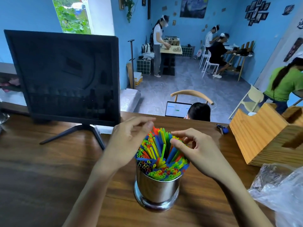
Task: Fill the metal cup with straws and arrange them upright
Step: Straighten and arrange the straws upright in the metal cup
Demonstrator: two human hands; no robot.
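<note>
Monitor (65,76) far left on wooden counter (49,161), screen dark, facing away-ish on a splayed stand. Left hand (126,143) at left flank of the straws (161,154), fingers loosely curved over the tips, thumb against the bundle; touching, not clenched on anything I can make out. Metal cup (157,189) stands upright centre on the counter, packed with coloured straws, tops fanning outward, roughly upright. Right hand (195,151) at right flank, thumb and forefinger curled at the straw tips; pinch or mere touch, can't tell. Wooden box (262,136) to the right, clear plastic bag (282,190) near right edge.
</note>
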